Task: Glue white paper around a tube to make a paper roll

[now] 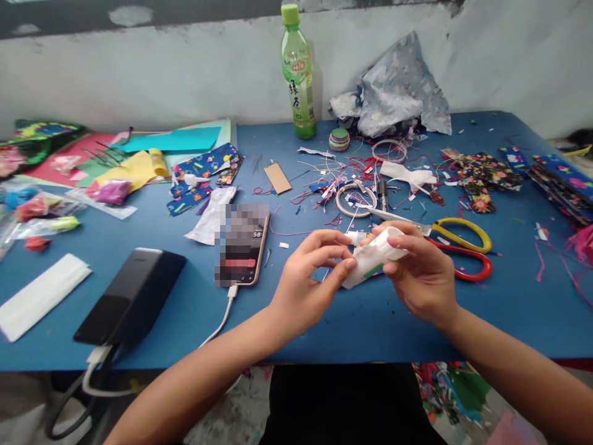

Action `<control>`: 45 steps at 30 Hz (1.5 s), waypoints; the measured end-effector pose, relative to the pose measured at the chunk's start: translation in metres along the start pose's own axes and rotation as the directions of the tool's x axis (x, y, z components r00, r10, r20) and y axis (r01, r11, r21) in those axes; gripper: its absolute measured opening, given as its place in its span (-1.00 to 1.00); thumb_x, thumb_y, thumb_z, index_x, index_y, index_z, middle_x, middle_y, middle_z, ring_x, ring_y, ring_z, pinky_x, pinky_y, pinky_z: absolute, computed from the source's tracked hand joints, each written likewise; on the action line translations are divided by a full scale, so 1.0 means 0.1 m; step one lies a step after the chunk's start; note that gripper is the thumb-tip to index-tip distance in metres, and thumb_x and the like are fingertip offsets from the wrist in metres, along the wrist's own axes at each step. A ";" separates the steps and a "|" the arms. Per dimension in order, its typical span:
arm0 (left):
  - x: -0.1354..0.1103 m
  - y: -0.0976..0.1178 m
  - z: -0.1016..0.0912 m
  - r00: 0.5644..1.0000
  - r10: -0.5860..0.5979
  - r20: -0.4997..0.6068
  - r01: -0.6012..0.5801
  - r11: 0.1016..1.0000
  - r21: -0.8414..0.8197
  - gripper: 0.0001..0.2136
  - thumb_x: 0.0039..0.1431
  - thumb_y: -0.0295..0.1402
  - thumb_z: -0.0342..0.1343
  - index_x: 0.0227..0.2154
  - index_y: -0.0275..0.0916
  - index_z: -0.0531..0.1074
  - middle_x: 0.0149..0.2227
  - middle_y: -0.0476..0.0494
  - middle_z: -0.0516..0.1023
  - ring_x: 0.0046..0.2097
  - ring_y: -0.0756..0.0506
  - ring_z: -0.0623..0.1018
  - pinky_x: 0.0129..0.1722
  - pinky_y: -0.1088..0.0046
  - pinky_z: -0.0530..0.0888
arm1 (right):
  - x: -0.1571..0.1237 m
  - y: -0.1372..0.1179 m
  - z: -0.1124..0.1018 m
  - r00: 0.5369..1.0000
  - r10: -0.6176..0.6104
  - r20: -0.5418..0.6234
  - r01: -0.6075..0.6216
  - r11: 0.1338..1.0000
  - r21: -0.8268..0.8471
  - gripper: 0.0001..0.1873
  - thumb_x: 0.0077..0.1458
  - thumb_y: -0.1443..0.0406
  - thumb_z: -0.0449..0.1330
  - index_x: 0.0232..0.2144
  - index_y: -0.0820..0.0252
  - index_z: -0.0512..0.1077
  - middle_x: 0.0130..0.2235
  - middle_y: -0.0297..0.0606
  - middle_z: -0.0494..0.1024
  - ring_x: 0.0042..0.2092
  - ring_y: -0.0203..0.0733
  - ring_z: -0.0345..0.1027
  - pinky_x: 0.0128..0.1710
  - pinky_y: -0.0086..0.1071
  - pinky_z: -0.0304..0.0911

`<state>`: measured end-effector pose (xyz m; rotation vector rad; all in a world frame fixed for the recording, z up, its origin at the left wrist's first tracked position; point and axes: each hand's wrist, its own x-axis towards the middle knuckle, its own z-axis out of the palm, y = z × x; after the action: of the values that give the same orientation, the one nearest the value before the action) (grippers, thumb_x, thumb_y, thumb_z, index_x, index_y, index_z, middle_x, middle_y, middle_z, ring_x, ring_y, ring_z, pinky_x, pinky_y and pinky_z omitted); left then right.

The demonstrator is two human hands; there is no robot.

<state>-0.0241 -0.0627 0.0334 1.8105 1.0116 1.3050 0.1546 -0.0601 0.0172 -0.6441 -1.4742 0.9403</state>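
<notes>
A white tube point(368, 262) with a green mark and a ribbed round end is held between my hands above the table. My left hand point(311, 278) pinches its side with thumb and fingertips. My right hand point(424, 272) grips the ribbed end, its fingers curled around it. Behind the tube, a small white nozzle point(356, 237) pokes out; the rest of it is hidden. Just beyond my right hand lie scissors point(461, 235) with one yellow and one red handle. A tape roll point(356, 199) and a black marker point(382, 196) lie further back.
A phone point(245, 247) and a black power bank point(132, 296) with cables lie to the left. A green tea bottle point(299, 80) stands by the wall. Thread scraps point(324, 185), patterned fabric pieces point(486, 176) and coloured paper point(171, 141) cover the back of the blue table point(231, 346).
</notes>
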 end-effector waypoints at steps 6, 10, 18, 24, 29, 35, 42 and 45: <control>0.01 -0.03 0.00 0.996 -0.079 0.047 0.084 0.988 -0.130 -0.94 0.19 -0.45 0.16 -0.37 -0.25 0.52 -0.22 -0.16 0.54 -0.16 -0.03 0.56 -0.26 0.54 0.55 | 0.01 0.01 -0.01 1.000 0.020 -0.008 -0.020 0.998 0.057 -0.63 0.13 0.34 0.27 -0.04 -0.22 0.48 -0.01 -0.33 0.48 -0.02 -0.17 0.46 -0.13 -0.27 0.48; 0.06 -0.02 -0.04 0.986 -0.132 0.105 0.160 0.932 -0.324 -0.91 0.15 -0.49 0.20 -0.41 -0.22 0.58 -0.33 -0.07 0.61 -0.24 0.01 0.59 -0.24 0.55 0.55 | 0.02 0.01 -0.02 0.999 0.038 -0.025 -0.035 0.994 0.106 -0.63 0.14 0.31 0.28 -0.02 -0.22 0.47 0.00 -0.33 0.47 0.03 -0.15 0.43 -0.12 -0.28 0.47; 0.07 0.04 -0.07 1.000 0.010 0.025 -0.007 0.993 -0.121 -0.94 0.04 -0.54 0.27 -0.44 -0.29 0.60 -0.36 -0.14 0.64 -0.32 0.00 0.62 -0.37 0.59 0.58 | 0.03 -0.06 -0.01 0.999 -0.030 0.016 0.031 1.000 -0.008 -0.59 0.12 0.37 0.27 -0.01 -0.19 0.48 -0.03 -0.31 0.47 0.00 -0.19 0.43 -0.13 -0.31 0.47; 0.07 0.03 -0.09 0.981 0.193 0.015 -0.193 0.973 0.124 -0.94 0.02 -0.57 0.25 -0.46 -0.31 0.58 -0.40 -0.12 0.65 -0.39 0.01 0.61 -0.34 0.58 0.58 | 0.04 -0.11 0.00 0.997 -0.027 0.070 0.033 0.997 -0.075 -0.55 0.11 0.43 0.27 -0.01 -0.18 0.49 -0.04 -0.29 0.46 -0.06 -0.18 0.44 -0.16 -0.30 0.49; 0.06 0.00 -0.08 0.965 0.261 0.032 -0.261 0.934 0.245 -0.93 0.04 -0.57 0.23 -0.47 -0.31 0.53 -0.40 -0.09 0.63 -0.40 0.03 0.60 -0.33 0.60 0.56 | 0.02 -0.09 0.00 0.995 -0.001 0.097 0.010 0.996 -0.094 -0.52 0.11 0.48 0.24 -0.01 -0.17 0.48 -0.03 -0.29 0.43 -0.02 -0.20 0.41 -0.14 -0.34 0.49; 0.04 -0.02 -0.05 0.954 0.296 0.045 -0.297 0.912 0.284 -0.93 0.05 -0.59 0.19 -0.46 -0.33 0.48 -0.38 -0.12 0.59 -0.36 0.02 0.58 -0.30 0.59 0.55 | 0.01 -0.08 0.00 0.994 0.013 0.106 -0.004 0.997 -0.081 -0.52 0.13 0.46 0.24 0.00 -0.20 0.47 -0.03 -0.29 0.43 0.01 -0.19 0.40 -0.14 -0.35 0.50; 0.07 0.04 -0.07 0.996 -0.009 0.094 0.011 1.000 -0.022 -0.92 0.04 -0.59 0.18 -0.49 -0.32 0.50 -0.37 -0.07 0.54 -0.37 0.07 0.55 -0.43 0.71 0.54 | 0.03 -0.09 0.01 0.991 0.106 0.078 -0.110 0.993 0.042 -0.65 0.16 0.35 0.24 -0.04 -0.17 0.48 -0.02 -0.31 0.46 -0.04 -0.21 0.44 -0.19 -0.37 0.49; 0.07 0.04 -0.07 0.991 -0.089 0.098 0.099 0.990 -0.101 -0.93 0.03 -0.57 0.19 -0.50 -0.32 0.51 -0.35 -0.07 0.52 -0.32 0.07 0.55 -0.40 0.73 0.54 | 0.02 -0.07 0.00 0.982 0.164 0.090 -0.174 0.978 0.116 -0.67 0.19 0.34 0.22 -0.03 -0.16 0.46 0.01 -0.32 0.45 -0.05 -0.20 0.46 -0.12 -0.31 0.48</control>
<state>-0.0287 -0.0583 0.0418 1.7072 0.9475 1.1838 0.1549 -0.0623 0.0244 -0.6548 -1.4348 1.1921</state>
